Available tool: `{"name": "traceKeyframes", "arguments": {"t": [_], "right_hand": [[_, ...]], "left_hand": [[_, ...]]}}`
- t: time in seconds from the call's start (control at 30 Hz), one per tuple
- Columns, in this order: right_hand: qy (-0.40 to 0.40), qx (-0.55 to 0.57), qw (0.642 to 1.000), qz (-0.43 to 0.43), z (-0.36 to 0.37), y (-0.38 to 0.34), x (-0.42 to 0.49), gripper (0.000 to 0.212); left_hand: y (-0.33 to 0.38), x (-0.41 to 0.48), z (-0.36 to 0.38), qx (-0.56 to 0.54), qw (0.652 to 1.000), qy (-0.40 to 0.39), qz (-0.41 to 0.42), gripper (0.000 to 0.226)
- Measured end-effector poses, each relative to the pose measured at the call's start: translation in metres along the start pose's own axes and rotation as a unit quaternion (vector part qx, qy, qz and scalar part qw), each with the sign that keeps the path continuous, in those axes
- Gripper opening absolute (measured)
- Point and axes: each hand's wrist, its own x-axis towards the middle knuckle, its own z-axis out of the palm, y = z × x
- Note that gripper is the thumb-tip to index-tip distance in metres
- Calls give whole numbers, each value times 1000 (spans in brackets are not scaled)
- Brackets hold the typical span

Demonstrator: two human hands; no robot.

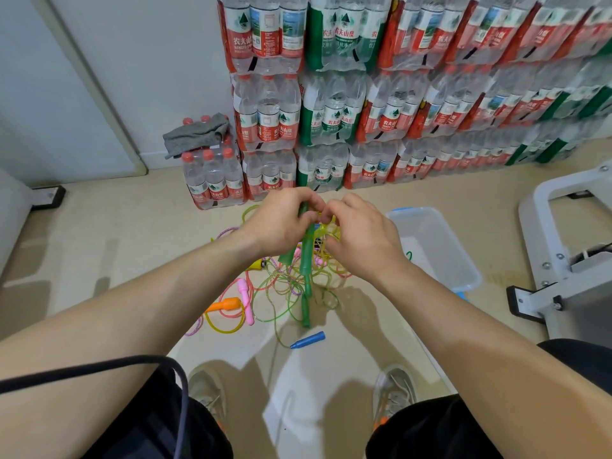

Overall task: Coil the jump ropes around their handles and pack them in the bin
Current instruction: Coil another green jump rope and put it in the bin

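My left hand [281, 220] grips the upper end of a pair of green jump rope handles [307, 270] held upright above the floor. Just to the right, my right hand [361, 236] pinches the thin yellow-green rope [328, 226] bunched against the handles. Loose loops of that rope hang down below my hands. On the floor beneath lie an orange handle [227, 304], a pink handle [245, 301], a yellow handle [256, 264] and a blue handle [308, 339], with tangled coloured ropes [275, 289] around them. The clear plastic bin [437, 246] stands on the floor at the right.
Stacked shrink-wrapped packs of water bottles [331, 111] line the wall behind. A grey cloth [195, 134] lies on one low pack. A white metal frame [569, 246] stands at the right. My shoes [394, 392] are near the bottom, and a dark cable [132, 362] crosses my left leg.
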Motion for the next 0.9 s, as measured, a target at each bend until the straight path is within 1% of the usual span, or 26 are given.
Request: {"name": "traceKeyframes", "arguments": {"t": [0.1, 0.2, 0.3, 0.37, 0.47, 0.53, 0.57, 0.63, 0.7, 0.8, 0.9], "right_hand": [[25, -34, 999, -10, -2, 0, 0, 24], [54, -41, 997, -41, 0, 4, -2, 24], [57, -38, 996, -53, 0, 3, -3, 20], [41, -26, 998, -36, -1, 3, -2, 19], [1, 30, 999, 13, 1, 3, 1, 19], [-4, 149, 987, 54, 2, 6, 4, 21], [-3, 217, 973, 81, 1, 8, 6, 23], [1, 333, 933, 138, -4, 12, 9, 22], [24, 441, 875, 195, -11, 16, 13, 21], [55, 585, 763, 269, -17, 23, 12, 31], [70, 703, 635, 313, -21, 29, 12, 28]], "left_hand": [[5, -3, 0, -10, 1000, -5, 12, 22], [8, -3, -1, -11, 1000, -7, 21, 22], [6, -2, 1, 3, 1000, 0, 18, 17], [3, -2, 2, 13, 1000, 4, 6, 16], [-1, -1, 4, 24, 1000, 4, -11, 19], [-5, 0, 4, 40, 999, 9, -16, 20], [-8, 0, 3, 55, 998, 11, -18, 20], [-16, 1, 2, 81, 996, 11, -31, 21], [-24, 2, -1, 87, 995, 11, -56, 21], [-35, 6, -5, 104, 991, 18, -84, 23], [-41, 7, -9, 135, 984, 26, -109, 26]]}}
